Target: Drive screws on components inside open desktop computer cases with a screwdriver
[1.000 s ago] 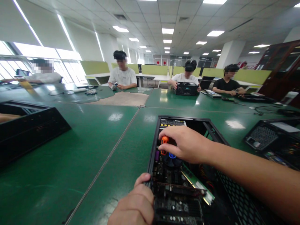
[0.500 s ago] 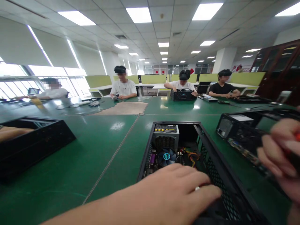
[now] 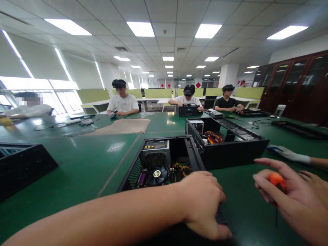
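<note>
An open black computer case (image 3: 198, 153) lies before me on the table. Inside are a power supply (image 3: 156, 155), a cooling fan (image 3: 156, 174), a purple connector (image 3: 142, 177) and coloured cables (image 3: 183, 169). My left hand (image 3: 205, 201) is curled over the case's right-hand edge; my forearm hides the near part of the interior. To the right of the case, my right hand (image 3: 289, 194) holds a screwdriver (image 3: 277, 181) with an orange handle. Its thin shaft points down over the table, and the index finger is stretched out.
A second open case (image 3: 233, 150) stands just beyond, to the right. A co-worker's gloved hand (image 3: 292, 155) rests beside it. Another black case (image 3: 25, 171) sits at the left. Several people sit across the green table (image 3: 84, 167), one behind a case (image 3: 188, 110).
My view has turned right. My left hand has gone from over the case's interior to its right edge. My right hand shows more fully, with the screwdriver in plain sight.
</note>
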Demonstrator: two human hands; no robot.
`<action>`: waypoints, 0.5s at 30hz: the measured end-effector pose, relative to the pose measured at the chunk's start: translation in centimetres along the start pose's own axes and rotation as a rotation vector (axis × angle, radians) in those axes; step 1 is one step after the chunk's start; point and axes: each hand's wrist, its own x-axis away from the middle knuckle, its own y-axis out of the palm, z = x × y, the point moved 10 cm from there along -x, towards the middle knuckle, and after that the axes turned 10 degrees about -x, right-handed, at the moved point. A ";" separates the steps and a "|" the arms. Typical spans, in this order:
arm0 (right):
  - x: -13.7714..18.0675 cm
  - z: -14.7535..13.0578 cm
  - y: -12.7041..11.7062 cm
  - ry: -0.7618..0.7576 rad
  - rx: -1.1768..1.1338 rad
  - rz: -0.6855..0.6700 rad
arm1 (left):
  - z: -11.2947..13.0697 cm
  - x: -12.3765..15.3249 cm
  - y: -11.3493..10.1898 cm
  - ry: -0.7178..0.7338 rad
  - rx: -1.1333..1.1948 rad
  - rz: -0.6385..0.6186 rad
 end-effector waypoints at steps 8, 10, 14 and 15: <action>-5.9 2.6 8.0 -0.002 0.141 -0.197 | -16.4 14.2 -0.5 -0.449 -0.044 -0.125; -8.5 3.1 8.9 -0.034 0.259 -0.176 | -21.0 19.5 -0.9 -0.550 -0.067 -0.156; -13.7 4.4 9.8 -0.081 0.392 -0.122 | -28.7 29.9 -1.6 -0.864 -0.170 -0.219; -14.6 4.7 10.1 -0.098 0.424 -0.130 | -29.7 31.9 -1.4 -0.936 -0.188 -0.241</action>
